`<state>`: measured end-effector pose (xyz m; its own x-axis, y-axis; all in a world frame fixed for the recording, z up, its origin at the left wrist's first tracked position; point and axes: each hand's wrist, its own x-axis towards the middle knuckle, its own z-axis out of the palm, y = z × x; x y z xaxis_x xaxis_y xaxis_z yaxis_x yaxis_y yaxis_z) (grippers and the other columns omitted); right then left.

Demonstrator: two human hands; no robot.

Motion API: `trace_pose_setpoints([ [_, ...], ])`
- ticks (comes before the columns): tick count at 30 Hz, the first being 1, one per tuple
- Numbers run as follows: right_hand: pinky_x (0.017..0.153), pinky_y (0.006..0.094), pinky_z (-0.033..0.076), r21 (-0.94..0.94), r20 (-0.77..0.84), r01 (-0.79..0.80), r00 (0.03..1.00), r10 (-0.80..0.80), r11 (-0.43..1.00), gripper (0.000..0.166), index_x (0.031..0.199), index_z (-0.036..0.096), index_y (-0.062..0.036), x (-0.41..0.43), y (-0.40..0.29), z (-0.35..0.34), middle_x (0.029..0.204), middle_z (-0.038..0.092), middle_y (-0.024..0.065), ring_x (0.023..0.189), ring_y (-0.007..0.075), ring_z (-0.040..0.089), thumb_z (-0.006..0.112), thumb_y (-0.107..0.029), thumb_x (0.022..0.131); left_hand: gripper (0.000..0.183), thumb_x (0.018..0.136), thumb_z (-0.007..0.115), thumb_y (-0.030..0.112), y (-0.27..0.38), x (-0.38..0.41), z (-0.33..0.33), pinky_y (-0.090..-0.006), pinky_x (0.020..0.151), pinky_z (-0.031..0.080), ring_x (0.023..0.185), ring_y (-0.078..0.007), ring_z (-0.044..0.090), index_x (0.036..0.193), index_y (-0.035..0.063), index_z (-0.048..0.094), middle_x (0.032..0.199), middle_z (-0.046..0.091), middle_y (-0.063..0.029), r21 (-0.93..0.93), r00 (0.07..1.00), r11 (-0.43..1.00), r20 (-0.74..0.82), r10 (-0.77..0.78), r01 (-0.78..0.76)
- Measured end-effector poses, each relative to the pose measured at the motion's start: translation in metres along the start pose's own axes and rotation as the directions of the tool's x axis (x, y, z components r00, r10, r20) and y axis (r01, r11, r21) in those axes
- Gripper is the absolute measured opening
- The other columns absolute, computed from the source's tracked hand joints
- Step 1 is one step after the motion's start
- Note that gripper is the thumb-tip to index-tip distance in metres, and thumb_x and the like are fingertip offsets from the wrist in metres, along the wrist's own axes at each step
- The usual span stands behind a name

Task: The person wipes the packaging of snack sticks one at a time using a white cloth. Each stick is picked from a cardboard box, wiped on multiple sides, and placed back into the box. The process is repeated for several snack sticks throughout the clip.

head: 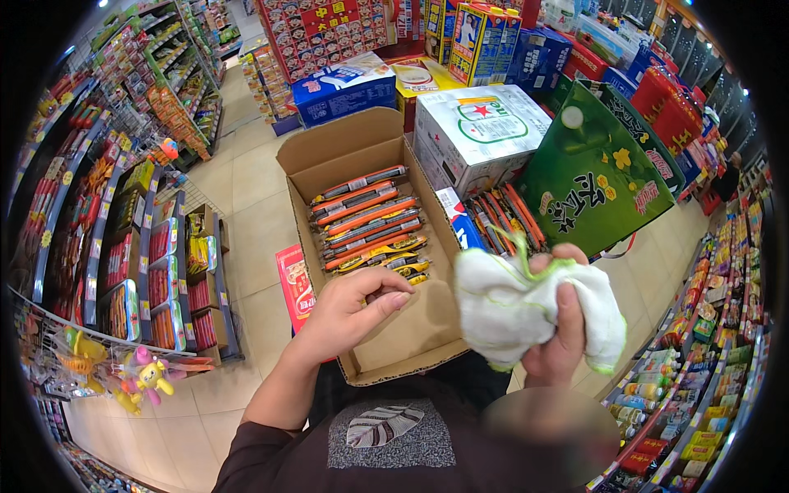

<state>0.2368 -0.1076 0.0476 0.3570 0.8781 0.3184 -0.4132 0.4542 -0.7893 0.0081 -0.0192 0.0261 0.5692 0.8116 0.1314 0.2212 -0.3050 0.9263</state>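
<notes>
My right hand grips a white cloth with green edging, bunched up beside the box's right side. Over the near left part of an open cardboard box is my left hand, its fingers curled; whether it holds something small cannot be seen. Several wrapped sausage-like sticks in orange, black and yellow packaging lie in a column inside the box. More such packets stand packed to the right, partly hidden by the cloth.
A white beer carton and a large green carton stand beyond the right side. Behind the box is a blue carton. A red package shows at its left. Stocked shelves line the left, and bottles fill shelving at right.
</notes>
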Motion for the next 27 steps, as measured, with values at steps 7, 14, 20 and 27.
trace_pose_setpoints([
  [7,0.086,0.0272,0.046,-0.596,0.23,0.064,0.969,0.094,0.801,0.037,0.116,0.052,-0.0042,0.027,0.068,0.02,0.105,0.06,0.0081,0.096,0.0157,0.058,0.069,-0.017,0.086,0.016,0.087,0.064,0.014,0.013,0.002,-0.003,-0.0318,0.069,0.05,0.073,-0.0206,0.062,0.098,0.0034,0.064,0.085,0.064,-0.0094,0.308,0.938,0.946,-0.287,0.193,-0.101],
  [14,0.087,0.0268,0.045,-0.517,0.207,-0.077,0.955,0.212,0.853,0.034,0.113,0.056,-0.005,0.021,0.07,0.017,0.105,0.06,0.0061,0.098,0.015,0.057,0.069,-0.019,0.086,0.027,0.078,0.069,0.016,-0.012,0.038,-0.026,-0.0408,0.081,0.047,0.094,-0.0312,0.057,0.1,0.0041,0.058,0.095,0.058,-0.0124,0.83,0.961,0.557,-0.145,0.234,-0.011],
  [20,0.088,0.0264,0.045,-0.52,0.209,-0.073,0.955,0.21,0.851,0.034,0.113,0.056,-0.0046,0.02,0.068,0.015,0.107,0.06,0.0057,0.099,0.0141,0.056,0.07,-0.019,0.086,0.026,0.079,0.068,0.016,-0.023,0.044,-0.023,-0.0411,0.08,0.048,0.093,-0.0307,0.059,0.099,0.0037,0.057,0.093,0.059,-0.0132,0.89,0.984,0.456,-0.091,0.151,0.012],
  [27,0.093,0.027,0.043,-0.314,0.139,-0.176,0.963,0.229,0.933,0.039,0.12,0.053,-0.004,0.019,0.071,0.011,0.111,0.059,0.0068,0.105,0.0155,0.055,0.068,-0.019,0.087,0.024,0.087,0.061,0.02,-0.017,0.042,-0.023,-0.0415,0.076,0.049,0.088,-0.0313,0.063,0.103,0.002,0.056,0.095,0.063,-0.0161,0.725,0.957,0.682,-0.253,0.141,0.091],
])
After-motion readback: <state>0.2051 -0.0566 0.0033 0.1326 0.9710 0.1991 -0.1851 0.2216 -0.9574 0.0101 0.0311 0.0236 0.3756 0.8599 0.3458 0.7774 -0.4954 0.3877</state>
